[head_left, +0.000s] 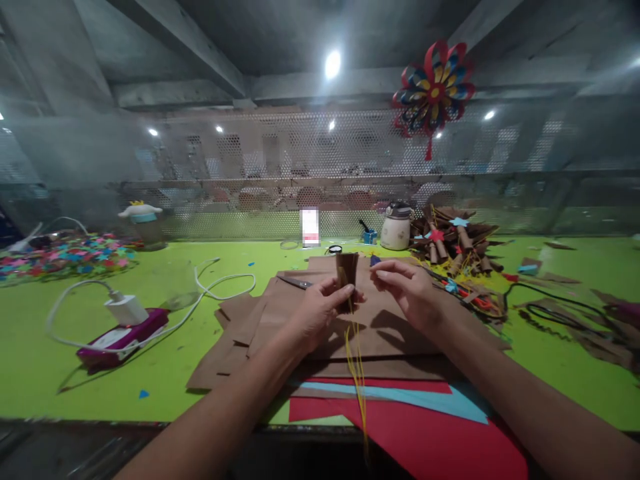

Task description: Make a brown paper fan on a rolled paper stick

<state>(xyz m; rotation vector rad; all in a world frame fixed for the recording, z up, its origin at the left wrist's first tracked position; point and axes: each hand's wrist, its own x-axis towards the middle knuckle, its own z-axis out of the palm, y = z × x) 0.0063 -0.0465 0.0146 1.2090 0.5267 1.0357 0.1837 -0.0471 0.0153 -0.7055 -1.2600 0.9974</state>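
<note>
My left hand is closed around a small brown paper roll held upright above the table. Thin yellow strands hang down from the roll toward the table edge. My right hand hovers just right of the roll, fingers pinched together near its top; what they pinch is too small to make out. Beneath both hands lies a stack of brown paper sheets, and scissors rest on the sheets to the left.
Red paper and a blue strip lie at the near edge. A charger on a pink device with white cable is left. Finished brown rolls, a white jar, colourful stars and a hanging paper flower surround the green table.
</note>
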